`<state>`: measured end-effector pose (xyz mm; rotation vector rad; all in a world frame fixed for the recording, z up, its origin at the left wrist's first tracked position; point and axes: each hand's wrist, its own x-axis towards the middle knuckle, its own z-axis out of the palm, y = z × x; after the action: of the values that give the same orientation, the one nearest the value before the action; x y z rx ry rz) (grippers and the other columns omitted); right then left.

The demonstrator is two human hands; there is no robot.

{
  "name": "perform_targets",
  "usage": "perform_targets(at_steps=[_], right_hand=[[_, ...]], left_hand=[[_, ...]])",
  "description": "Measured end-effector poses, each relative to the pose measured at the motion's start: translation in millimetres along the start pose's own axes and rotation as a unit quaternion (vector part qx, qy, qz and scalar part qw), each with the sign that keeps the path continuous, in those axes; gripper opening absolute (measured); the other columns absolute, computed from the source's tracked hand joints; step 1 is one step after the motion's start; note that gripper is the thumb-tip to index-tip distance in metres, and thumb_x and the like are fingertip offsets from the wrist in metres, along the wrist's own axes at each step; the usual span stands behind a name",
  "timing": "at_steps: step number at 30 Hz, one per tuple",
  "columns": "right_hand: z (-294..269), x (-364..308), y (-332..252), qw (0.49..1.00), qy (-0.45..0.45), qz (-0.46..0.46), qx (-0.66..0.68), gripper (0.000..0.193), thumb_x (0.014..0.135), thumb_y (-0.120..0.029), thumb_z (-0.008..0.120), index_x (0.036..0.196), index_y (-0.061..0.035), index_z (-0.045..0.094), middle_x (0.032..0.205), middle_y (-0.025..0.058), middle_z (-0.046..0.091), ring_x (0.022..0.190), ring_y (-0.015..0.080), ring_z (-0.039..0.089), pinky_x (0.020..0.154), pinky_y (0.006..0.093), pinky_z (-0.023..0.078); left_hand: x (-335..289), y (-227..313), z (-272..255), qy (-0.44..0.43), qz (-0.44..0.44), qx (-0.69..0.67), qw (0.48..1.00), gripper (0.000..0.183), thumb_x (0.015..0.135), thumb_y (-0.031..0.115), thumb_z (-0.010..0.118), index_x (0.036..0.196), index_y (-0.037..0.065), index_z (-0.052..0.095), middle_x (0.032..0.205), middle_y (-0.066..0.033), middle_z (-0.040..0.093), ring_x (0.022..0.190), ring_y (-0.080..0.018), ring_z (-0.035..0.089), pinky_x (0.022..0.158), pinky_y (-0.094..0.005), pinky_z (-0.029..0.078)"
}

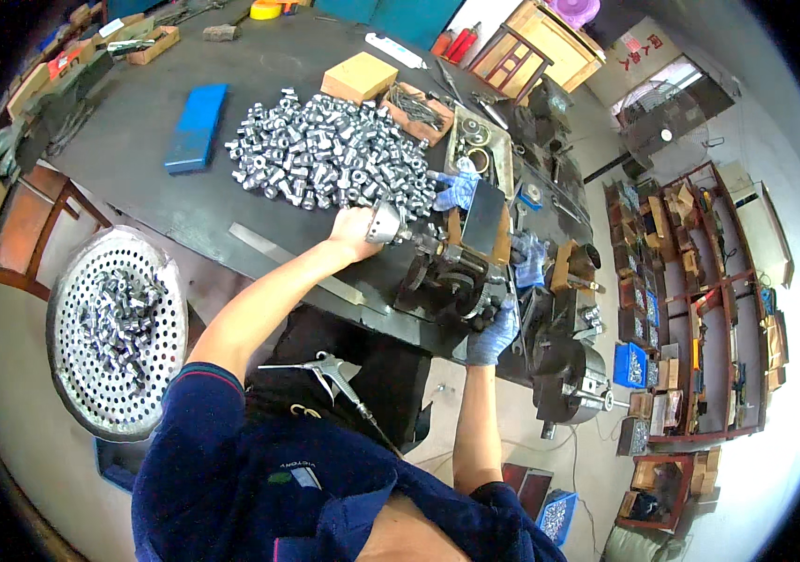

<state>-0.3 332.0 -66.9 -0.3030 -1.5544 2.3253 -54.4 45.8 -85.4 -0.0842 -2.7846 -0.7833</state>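
My bare left hand (351, 231) is closed round the near side of a silvery drill-type chuck (384, 223) with holes in its side. The chuck sits at the left end of a small dark bench machine (433, 267) on the table edge. My right hand (496, 335), in a light blue striped glove, curls at the machine's dark handwheel (468, 298); its fingertips are dark and partly hidden. Just beyond the chuck spreads a big heap of shiny metal fittings (325, 155). A dark phone-like slab (483, 217) leans on a cardboard box behind the machine.
Left of me, a perforated metal basin (67, 351) holds more fittings. A blue box (197, 126) and a yellow box (359, 77) lie on the dark table (152, 197). An air gun (334, 370) is at my lap. Another machine chuck (573, 379) stands right; shelves (700, 328) line the wall.
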Motion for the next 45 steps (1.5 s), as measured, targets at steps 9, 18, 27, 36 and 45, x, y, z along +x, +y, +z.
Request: perform_targets(at_steps=[9,18,27,36,45], right_hand=[[-12.2,1.5,3.6,1.0,0.012,0.012,0.012,0.034,0.081,-0.039,0.063,0.079,-0.0053,0.056,0.058,-0.0029,0.048,0.043,0.004,0.041,0.036,0.0165,0.03],[-7.2,3.1,9.1,1.0,0.009,0.002,0.013,0.027,0.084,-0.034,0.06,0.077,-0.0095,0.053,0.059,-0.0034,0.048,0.043,0.0029,0.039,0.036,0.0156,0.029],[-6.2,0.3,-2.3,0.999,0.04,0.007,0.007,0.031,0.082,-0.034,0.064,0.078,-0.0043,0.057,0.055,-0.005,0.045,0.045,0.0029,0.039,0.037,0.0186,0.031],[-6.3,-11.2,-11.7,0.998,0.041,0.033,0.032,0.027,0.083,-0.03,0.061,0.079,-0.0028,0.058,0.056,-0.0027,0.046,0.043,0.0038,0.039,0.037,0.0172,0.03],[-0.6,-7.7,-6.1,0.998,0.043,0.035,0.016,0.04,0.078,-0.043,0.065,0.08,-0.0044,0.054,0.054,-0.0049,0.044,0.039,0.0034,0.035,0.034,0.0162,0.027]], left_hand=[[-18.2,-1.3,-43.6,0.007,0.099,-0.003,0.995,0.01,0.068,0.011,0.059,0.079,0.009,0.06,0.072,-0.0135,0.062,0.071,-0.0313,0.062,0.061,-0.0441,0.048],[12.7,-33.2,35.1,-0.02,0.161,-0.026,0.986,0.027,0.066,0.016,0.058,0.093,0.015,0.059,0.073,-0.0123,0.061,0.071,-0.0324,0.061,0.06,-0.0404,0.049],[6.5,-9.1,-5.3,-0.026,0.151,0.056,0.987,0.028,0.068,0.035,0.064,0.084,0.013,0.062,0.075,-0.0077,0.063,0.07,-0.026,0.062,0.063,-0.0354,0.05],[-22.2,-3.8,-61.9,-0.116,-0.128,-0.523,0.835,0.01,0.075,-0.003,0.057,0.085,-0.001,0.058,0.067,-0.0085,0.06,0.055,-0.0124,0.059,0.045,-0.0232,0.046],[-39.2,2.5,-126.3,-0.08,-0.011,-0.579,0.811,0.024,0.081,0.006,0.062,0.099,-0.01,0.059,0.081,-0.0129,0.065,0.069,-0.0173,0.064,0.068,-0.028,0.05]])
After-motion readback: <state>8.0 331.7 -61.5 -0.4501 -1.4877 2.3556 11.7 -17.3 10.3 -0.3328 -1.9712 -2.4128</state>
